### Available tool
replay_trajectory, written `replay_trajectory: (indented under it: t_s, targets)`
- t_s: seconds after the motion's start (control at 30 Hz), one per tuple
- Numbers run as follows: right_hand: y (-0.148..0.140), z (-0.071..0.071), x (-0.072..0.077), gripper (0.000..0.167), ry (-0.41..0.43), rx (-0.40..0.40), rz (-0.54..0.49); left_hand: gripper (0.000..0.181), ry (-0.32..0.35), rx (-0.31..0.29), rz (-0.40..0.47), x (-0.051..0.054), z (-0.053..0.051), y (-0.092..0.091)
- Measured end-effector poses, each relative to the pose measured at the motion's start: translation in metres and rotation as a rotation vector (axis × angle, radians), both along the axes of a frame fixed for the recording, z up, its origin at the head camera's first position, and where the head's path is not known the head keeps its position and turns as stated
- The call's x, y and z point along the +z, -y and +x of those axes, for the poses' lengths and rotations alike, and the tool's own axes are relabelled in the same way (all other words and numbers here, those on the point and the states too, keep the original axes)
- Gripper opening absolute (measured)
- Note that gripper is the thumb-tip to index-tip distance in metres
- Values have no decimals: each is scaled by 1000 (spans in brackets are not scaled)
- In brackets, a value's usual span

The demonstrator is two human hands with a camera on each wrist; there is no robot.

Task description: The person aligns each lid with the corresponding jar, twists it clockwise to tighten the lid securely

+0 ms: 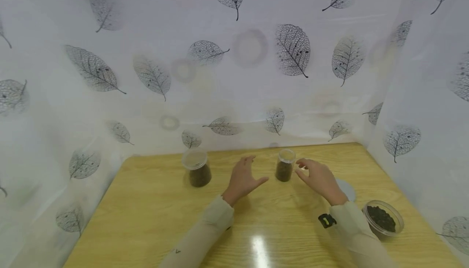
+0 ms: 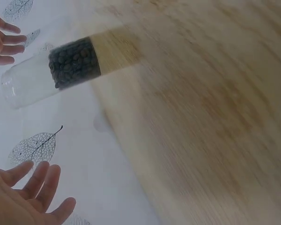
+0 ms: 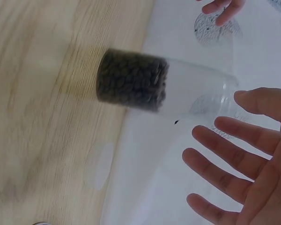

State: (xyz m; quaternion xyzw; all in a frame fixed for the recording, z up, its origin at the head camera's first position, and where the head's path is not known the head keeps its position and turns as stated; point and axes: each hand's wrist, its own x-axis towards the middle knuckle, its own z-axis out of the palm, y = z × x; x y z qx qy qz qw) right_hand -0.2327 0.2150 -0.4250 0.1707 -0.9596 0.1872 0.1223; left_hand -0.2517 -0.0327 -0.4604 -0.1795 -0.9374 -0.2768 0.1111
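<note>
A clear jar (image 1: 284, 166) about half filled with dark coffee beans (image 3: 131, 80) stands upright on the table, between the two hands. My left hand (image 1: 243, 180) is left of the jar and apart from it, thumb spread from the fingers. On the other side, my right hand (image 1: 319, 178) is close to the jar's upper part; the right wrist view has its fingers (image 3: 229, 150) spread beside the rim, with nothing held. The left hand's fingers (image 2: 44, 183) are spread and loosely bent, likewise holding nothing.
At the left stands another clear container (image 1: 199, 170) with dark contents and a wide top. A clear round bowl (image 1: 399, 221) of dark beans sits near the right edge. A pale round disc (image 1: 346, 189) lies partly behind the right hand. Leaf-patterned sheeting (image 1: 227, 93) encloses the wooden table (image 1: 146, 219).
</note>
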Motion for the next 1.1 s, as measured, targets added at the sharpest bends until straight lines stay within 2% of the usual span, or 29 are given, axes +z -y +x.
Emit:
replay_trajectory:
  t_s: [0.13, 0.37, 0.53, 0.7, 0.9, 1.1]
  targets:
    - [-7, -14, -2, 31, 56, -22, -10, 81, 52, -20, 28, -1, -8, -12]
    - [-18, -42, -11, 35, 155, -29, 14, 85, 210, -39, 111, -1, -23, -34]
    - [-23, -60, -19, 41, 250, -49, 30, 86, 275, -49, 173, -3, -32, -47]
    - [-25, -71, -28, 44, 293, -57, 57, 88, 302, -77, 252, -6, -39, -58]
    - [-27, -79, -35, 47, 375, -71, 63, 86, 292, -109, 337, -7, -41, -68]
    - [-30, -82, -46, 54, 424, -79, 81, 85, 310, -96, 360, -8, -42, -76]
